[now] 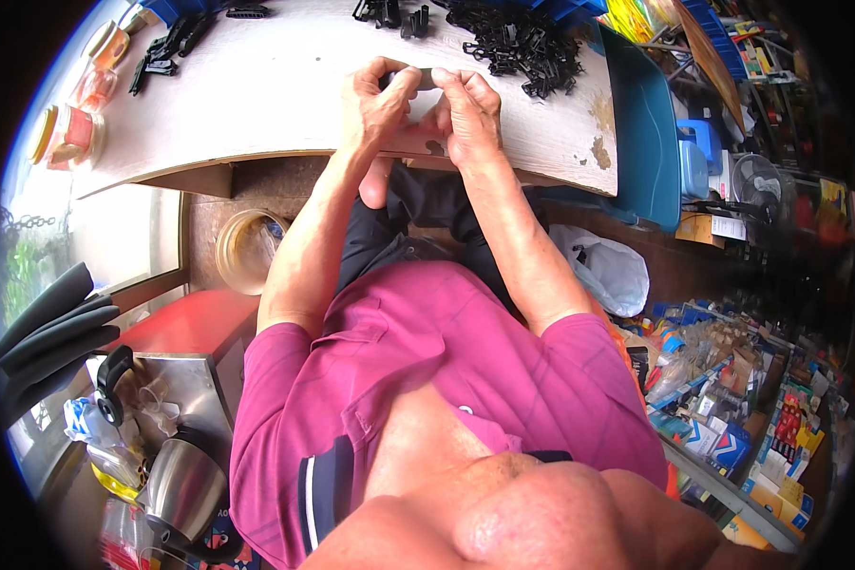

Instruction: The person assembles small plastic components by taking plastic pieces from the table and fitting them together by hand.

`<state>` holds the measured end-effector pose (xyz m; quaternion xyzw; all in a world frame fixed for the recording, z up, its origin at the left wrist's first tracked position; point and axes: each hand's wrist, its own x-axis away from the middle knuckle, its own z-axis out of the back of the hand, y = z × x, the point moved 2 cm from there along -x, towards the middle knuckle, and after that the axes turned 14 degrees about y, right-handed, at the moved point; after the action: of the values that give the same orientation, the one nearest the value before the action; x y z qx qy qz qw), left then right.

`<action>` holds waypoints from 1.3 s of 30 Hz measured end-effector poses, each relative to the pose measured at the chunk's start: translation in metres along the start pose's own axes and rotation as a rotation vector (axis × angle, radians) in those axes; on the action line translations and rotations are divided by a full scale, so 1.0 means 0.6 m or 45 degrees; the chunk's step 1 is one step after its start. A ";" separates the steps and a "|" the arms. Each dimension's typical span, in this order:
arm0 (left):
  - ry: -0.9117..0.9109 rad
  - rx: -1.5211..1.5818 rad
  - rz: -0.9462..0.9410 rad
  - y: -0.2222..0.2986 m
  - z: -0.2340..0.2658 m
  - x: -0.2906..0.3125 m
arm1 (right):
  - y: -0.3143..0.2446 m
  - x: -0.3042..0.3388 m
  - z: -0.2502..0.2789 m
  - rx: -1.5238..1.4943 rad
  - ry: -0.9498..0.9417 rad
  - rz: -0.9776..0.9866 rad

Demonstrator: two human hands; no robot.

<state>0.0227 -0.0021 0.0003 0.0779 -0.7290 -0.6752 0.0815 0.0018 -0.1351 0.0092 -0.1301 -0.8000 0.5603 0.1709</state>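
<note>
Over the front part of the white table (256, 90), my two hands meet around a small dark piece (427, 79), too small to name more exactly. My left hand (378, 100) pinches its left end between thumb and fingers. On the other end, the thumb and fingers of my right hand (470, 112) are closed. Just beyond my right hand lies a heap of small black plastic parts (532, 52). Smaller groups of black parts (389, 13) rest at the table's far edge, and longer black strips (173, 46) lie at the far left.
Jars (65, 133) line the table's left end. A teal bin (648, 142) stands against its right side. Below are a round tub (247, 249) and a white bag (610, 275). A steel kettle (185, 484) sits at lower left; boxed goods (722, 437) crowd the lower right.
</note>
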 end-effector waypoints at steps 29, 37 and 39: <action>0.102 -0.870 -1.188 0.004 -0.129 -0.060 | -0.103 -0.064 0.207 -0.141 0.339 -0.074; -0.075 -1.211 -1.283 -0.024 -0.171 -0.104 | -0.201 -0.104 0.339 -0.206 1.022 -0.034; -0.037 -1.135 -1.193 -0.027 -0.169 -0.105 | -0.189 -0.100 0.333 -0.150 0.984 -0.061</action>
<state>0.1069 -0.0877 -0.0094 0.3374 -0.2683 -0.8782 -0.2071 -0.0292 -0.3677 0.0457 -0.3224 -0.7102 0.4191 0.4647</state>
